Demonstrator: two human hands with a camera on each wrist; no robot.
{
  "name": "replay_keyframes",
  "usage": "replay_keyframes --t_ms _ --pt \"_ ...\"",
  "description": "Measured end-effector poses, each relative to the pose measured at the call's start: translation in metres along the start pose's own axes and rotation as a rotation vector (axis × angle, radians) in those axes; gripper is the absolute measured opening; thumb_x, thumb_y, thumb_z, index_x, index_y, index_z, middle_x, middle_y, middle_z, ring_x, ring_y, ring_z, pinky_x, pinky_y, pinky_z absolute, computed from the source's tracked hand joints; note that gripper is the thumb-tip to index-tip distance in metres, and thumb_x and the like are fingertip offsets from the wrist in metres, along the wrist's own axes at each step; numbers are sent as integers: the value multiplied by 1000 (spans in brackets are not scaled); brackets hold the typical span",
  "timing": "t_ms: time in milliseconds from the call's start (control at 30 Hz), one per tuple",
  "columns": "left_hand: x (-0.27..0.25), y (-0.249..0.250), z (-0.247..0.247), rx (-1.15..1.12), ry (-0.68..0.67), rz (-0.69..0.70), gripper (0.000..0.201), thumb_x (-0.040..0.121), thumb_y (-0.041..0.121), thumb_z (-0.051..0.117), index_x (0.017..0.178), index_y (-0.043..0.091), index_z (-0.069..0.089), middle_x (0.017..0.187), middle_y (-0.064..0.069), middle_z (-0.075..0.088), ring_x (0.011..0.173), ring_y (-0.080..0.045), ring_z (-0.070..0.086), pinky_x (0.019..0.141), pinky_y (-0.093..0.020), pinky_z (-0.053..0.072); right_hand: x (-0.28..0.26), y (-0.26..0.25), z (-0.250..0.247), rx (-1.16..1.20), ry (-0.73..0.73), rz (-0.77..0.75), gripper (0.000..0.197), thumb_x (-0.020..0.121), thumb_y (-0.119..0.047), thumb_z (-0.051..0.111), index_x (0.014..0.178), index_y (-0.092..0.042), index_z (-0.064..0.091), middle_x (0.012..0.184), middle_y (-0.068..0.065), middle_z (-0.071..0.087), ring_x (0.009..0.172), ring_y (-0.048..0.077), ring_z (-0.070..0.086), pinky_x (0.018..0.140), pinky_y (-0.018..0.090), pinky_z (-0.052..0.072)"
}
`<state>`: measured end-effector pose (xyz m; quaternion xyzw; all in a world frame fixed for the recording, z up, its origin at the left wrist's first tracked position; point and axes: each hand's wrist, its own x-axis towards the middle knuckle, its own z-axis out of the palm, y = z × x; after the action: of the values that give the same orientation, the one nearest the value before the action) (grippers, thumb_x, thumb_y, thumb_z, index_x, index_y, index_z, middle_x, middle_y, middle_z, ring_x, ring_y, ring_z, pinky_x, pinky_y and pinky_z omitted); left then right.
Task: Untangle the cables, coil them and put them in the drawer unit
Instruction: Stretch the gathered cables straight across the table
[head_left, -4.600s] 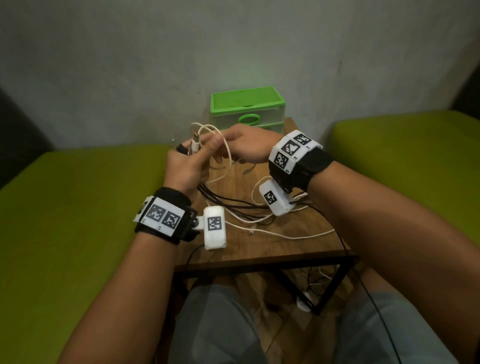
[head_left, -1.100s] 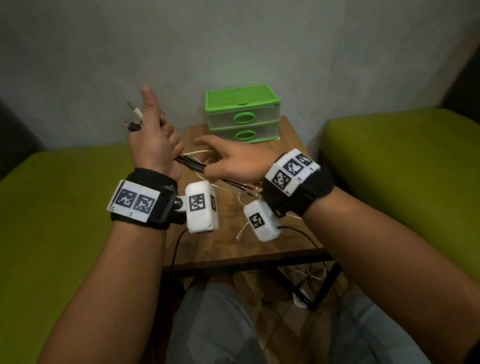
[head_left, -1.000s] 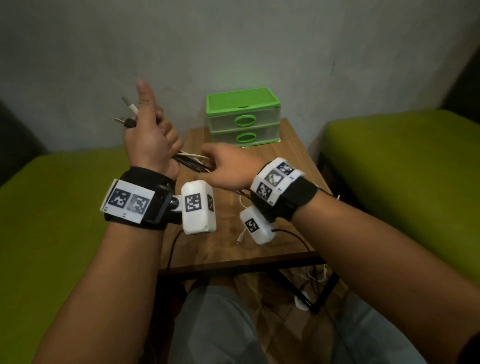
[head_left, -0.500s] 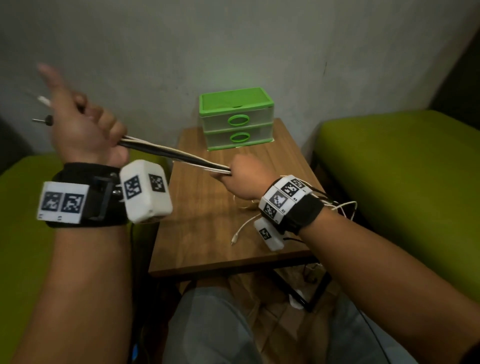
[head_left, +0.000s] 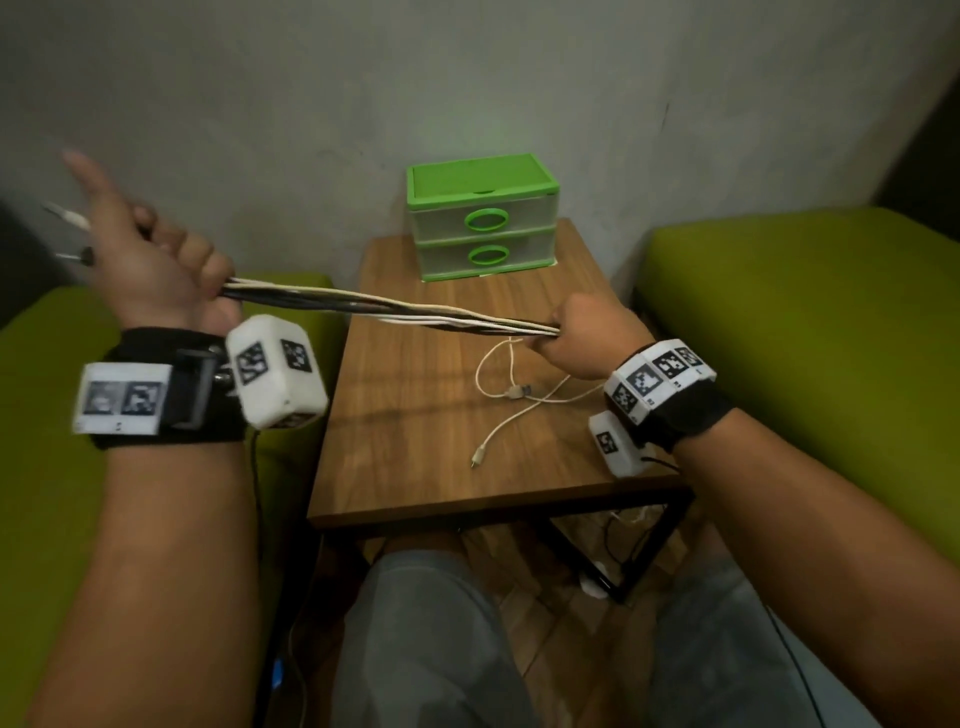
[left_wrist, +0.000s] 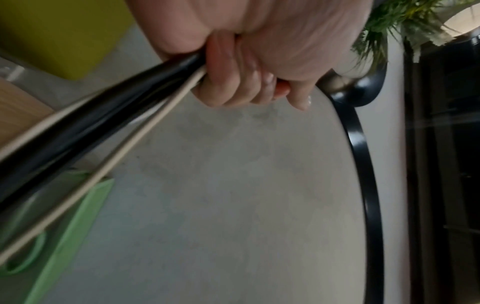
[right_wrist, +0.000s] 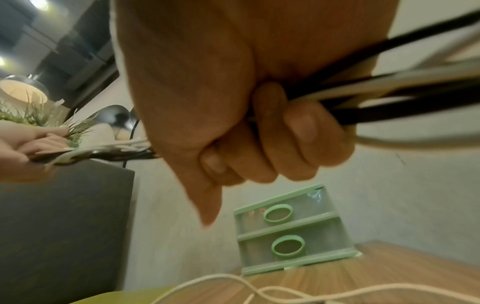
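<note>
Head view: my left hand (head_left: 150, 270) and right hand (head_left: 587, 338), fingers clamped, stretch the cables (head_left: 389, 312) taut; untangling continues, next I'd separate one strand.

The person is wearing a black strap on each wrist, the left wrist strap (head_left: 166, 389) and the right wrist strap (head_left: 691, 410), each carrying white plates with black square markers. A white camera box (head_left: 275, 371) with 2 visible markers is hanging at the left strap, a smaller white box (head_left: 615, 447) at the right. Grey trousers (head_left: 431, 644) are covering the legs, and the forearms are bare.
</note>
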<state>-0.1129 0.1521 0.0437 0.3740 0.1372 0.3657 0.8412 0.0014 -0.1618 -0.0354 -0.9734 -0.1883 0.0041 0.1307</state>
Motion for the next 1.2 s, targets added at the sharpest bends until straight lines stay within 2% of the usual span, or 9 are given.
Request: replay_keyframes --t_ms 100,167,267,367,500,600,800,1067,1200 --pt "-33 -20 11 74 13 27 52 96 55 58 61 26 33 59 6 14 49 -12 9 38 -24 12 -12 -1 -17 -67 -183 -36 40 75 -46 76 107 -24 67 91 -2 66 91 23 65 66 28 46" --pt "-38 -36 11 57 -9 -33 51 93 54 63 61 27 35 58 6 16 49 -12 10 39 -25 14 -23 -15 -27 13 -377 -104 81 66 -48 83 137 -30 47 127 -2 60 115 23 58 92 37 50" --pt "-52 -52 27 55 -52 -80 51 89 59 65 61 26 39 56 5 20 47 -12 13 40 -26 14 -28 -59 -29 203 -278 -352 105 69 -53 82 154 -26 26 156 -1 38 138 19 41 113 41 37" --pt "-63 -53 44 38 -141 -111 61 92 71 47 58 21 42 48 5 23 37 -10 19 37 -23 13 -22 -97 -20 289 -184 -462 85 77 -51 77 144 -15 40 136 6 57 121 22 56 100 37 46" --pt "-62 -47 48 11 -196 -116 67 93 74 39 58 18 42 46 3 22 34 -12 21 36 -22 13 -11 -102 0 364 -182 -447 20 90 -34 67 90 -15 62 77 1 65 71 19 62 63 28 43" --pt "-59 -43 46 -16 -159 -92 59 96 64 45 58 19 42 49 3 23 37 -11 19 35 -22 15 -16 -92 8 525 -296 -331 32 97 -37 57 78 -12 63 60 -3 61 50 14 59 54 26 48" --pt "-54 -38 30 -100 -41 -66 50 100 48 43 58 22 40 50 5 22 39 -12 13 36 -21 13 -18 -54 17 209 -205 -194 51 92 -60 55 59 -21 54 57 -2 53 53 15 51 51 28 34" --pt "-36 -31 -12 -142 88 -51 47 97 46 41 55 24 36 48 7 19 43 -13 9 38 -23 10 -17 7 11 57 -168 -32 26 89 -42 65 77 -19 68 67 -1 58 63 14 55 52 26 34" --pt "-27 -31 -20 -112 132 -51 47 97 46 41 56 24 35 50 7 18 46 -13 8 39 -25 10 -13 32 -4 -72 -203 112 31 84 -43 71 71 -19 56 68 -1 56 63 15 55 57 27 38"
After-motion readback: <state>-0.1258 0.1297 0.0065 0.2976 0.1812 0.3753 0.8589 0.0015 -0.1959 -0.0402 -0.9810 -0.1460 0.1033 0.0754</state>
